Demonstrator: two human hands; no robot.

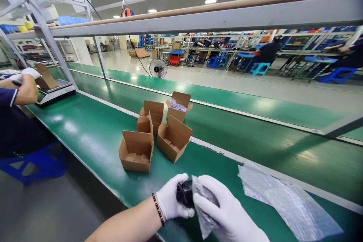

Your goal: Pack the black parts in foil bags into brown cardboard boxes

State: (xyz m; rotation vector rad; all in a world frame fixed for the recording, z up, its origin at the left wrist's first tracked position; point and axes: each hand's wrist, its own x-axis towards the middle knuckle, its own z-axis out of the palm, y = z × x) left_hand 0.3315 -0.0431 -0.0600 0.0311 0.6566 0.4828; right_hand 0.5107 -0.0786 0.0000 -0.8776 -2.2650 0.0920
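Note:
Wearing a white glove, my left hand [172,199] grips a black plastic part [185,193] whose exact kind I cannot make out. My right hand [224,206], also gloved, is closed on a clear bubble-wrap bag [204,213] that covers the right end of that part. Both hands are together over the green bench near its front edge. More bubble-wrap bags [286,200] lie flat to the right of my right hand. Beyond my hands stand several open cardboard boxes, the closest one [137,153] with nothing but folded flaps visible inside.
Another open box [178,110] at the back holds a wrapped item. To the left, a co-worker's gloved hand [30,72] is near a weighing scale [58,91] carrying a cardboard box [45,76]. A metal shelf beam [198,19] crosses above the bench [93,121].

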